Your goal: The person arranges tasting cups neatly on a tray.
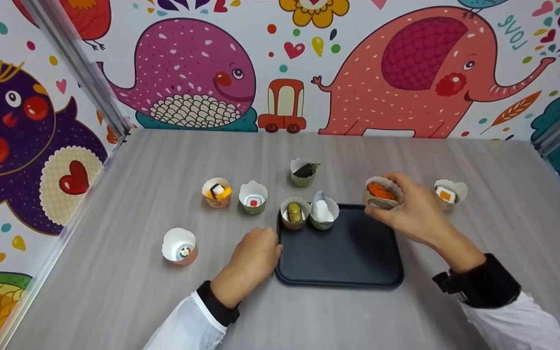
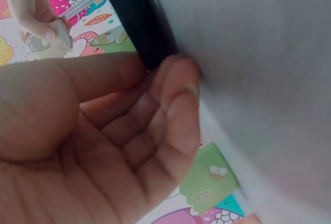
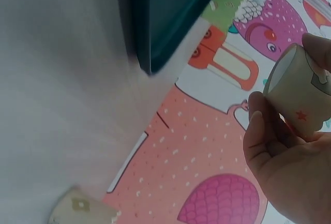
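Observation:
In my right hand (image 1: 418,211) is a paper baking cup (image 1: 379,200) filled with something orange and grainy, held above the right back corner of a dark tray (image 1: 338,257). The right wrist view shows thumb and fingers round the cup's side (image 3: 297,94). My left hand (image 1: 253,255) pinches the tray's left rim; in the left wrist view the thumb and fingertips meet at the dark edge (image 2: 137,22). Two paper cups stand at the tray's back left: one holds a green-yellow piece (image 1: 294,212), the other a white piece (image 1: 323,211).
Left of the tray are paper cups with a yellow-and-white piece (image 1: 217,193), a red-centred piece (image 1: 253,198) and a small roll (image 1: 181,248). Behind it is a cup with a dark piece (image 1: 303,172); another cup (image 1: 447,194) is at right. Printed walls (image 1: 285,63) border the table.

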The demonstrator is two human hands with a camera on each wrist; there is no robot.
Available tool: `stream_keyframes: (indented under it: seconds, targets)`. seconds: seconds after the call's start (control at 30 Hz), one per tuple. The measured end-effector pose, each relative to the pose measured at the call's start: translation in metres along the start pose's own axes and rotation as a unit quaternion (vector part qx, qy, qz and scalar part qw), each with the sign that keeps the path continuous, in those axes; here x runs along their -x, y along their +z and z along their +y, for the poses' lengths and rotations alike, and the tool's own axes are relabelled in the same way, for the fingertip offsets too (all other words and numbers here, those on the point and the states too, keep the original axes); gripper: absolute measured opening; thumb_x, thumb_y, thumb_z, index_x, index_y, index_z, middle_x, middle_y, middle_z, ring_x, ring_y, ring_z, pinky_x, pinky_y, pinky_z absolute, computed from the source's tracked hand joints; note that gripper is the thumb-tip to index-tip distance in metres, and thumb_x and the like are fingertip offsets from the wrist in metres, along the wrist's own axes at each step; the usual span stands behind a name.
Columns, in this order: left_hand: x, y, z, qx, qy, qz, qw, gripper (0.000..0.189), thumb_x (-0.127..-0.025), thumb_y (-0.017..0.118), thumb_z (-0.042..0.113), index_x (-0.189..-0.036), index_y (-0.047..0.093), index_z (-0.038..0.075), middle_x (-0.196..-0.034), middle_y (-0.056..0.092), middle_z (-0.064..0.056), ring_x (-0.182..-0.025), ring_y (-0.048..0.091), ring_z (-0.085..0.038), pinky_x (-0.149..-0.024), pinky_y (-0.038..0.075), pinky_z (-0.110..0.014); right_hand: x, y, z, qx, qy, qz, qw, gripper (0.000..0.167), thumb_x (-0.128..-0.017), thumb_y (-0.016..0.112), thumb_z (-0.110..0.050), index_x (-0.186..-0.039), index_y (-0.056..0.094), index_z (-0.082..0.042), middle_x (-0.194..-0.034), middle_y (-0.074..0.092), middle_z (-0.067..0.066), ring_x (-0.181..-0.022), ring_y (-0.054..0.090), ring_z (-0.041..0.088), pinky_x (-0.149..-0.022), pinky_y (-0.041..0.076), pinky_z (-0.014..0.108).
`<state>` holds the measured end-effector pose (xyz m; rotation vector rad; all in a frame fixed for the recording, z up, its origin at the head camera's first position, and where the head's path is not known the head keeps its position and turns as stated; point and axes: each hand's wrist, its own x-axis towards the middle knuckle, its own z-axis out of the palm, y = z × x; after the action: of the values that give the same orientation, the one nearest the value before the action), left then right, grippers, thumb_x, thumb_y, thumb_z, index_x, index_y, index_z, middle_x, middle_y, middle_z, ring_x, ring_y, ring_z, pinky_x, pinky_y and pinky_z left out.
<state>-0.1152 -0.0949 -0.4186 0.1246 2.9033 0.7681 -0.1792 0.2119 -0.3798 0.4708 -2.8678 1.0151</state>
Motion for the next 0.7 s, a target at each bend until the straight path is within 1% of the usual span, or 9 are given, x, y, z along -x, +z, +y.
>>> stream_keyframes:
  seconds: [0.17,0.33,0.57,0.7]
  targets:
    - [-0.001,0.0,0.001,-0.001,-0.006,-0.003,1.0,0.017,-0.095,0.075,0.009,-0.084,0.07,-0.002,-0.087,0.071,-0.019,-0.083,0.071,-0.038,-0.07,0.056,-0.051,-0.002,0.014,0.002,-0.001,-0.013,-0.016,0.9998,0.064,-0.084,0.088,-0.027,-0.133,0.057,0.0,-0.118,0.07,0.019,-0.102,0.068,0.035,-0.089,0.055,0.055]
    - [0.0,0.0,0.0,-0.002,-0.001,-0.002,1.0,0.016,-0.095,0.075,0.009,-0.085,0.07,-0.003,-0.086,0.071,-0.02,-0.083,0.071,-0.038,-0.071,0.055,-0.051,-0.004,0.025,0.006,0.001,-0.019,-0.021,0.9996,0.064,-0.083,0.089,-0.027,-0.132,0.058,0.0,-0.115,0.071,0.018,-0.099,0.069,0.033,-0.088,0.055,0.053]
    - [0.002,-0.001,0.0,-0.019,0.019,0.011,0.9996,0.021,-0.093,0.076,0.007,-0.076,0.065,0.0,-0.081,0.07,-0.019,-0.079,0.071,-0.038,-0.067,0.056,-0.05,-0.006,0.036,0.008,0.006,-0.027,-0.035,0.999,0.064,-0.08,0.091,-0.025,-0.13,0.06,-0.001,-0.113,0.072,0.016,-0.099,0.07,0.032,-0.088,0.054,0.053]
    - [0.001,-0.001,0.001,-0.019,0.013,0.009,0.9997,0.02,-0.093,0.076,0.007,-0.078,0.066,-0.001,-0.083,0.07,-0.019,-0.081,0.071,-0.039,-0.068,0.056,-0.05,-0.007,0.041,0.01,0.016,-0.037,-0.042,0.9983,0.063,-0.079,0.092,-0.025,-0.129,0.061,-0.001,-0.111,0.073,0.014,-0.097,0.07,0.031,-0.087,0.055,0.052]
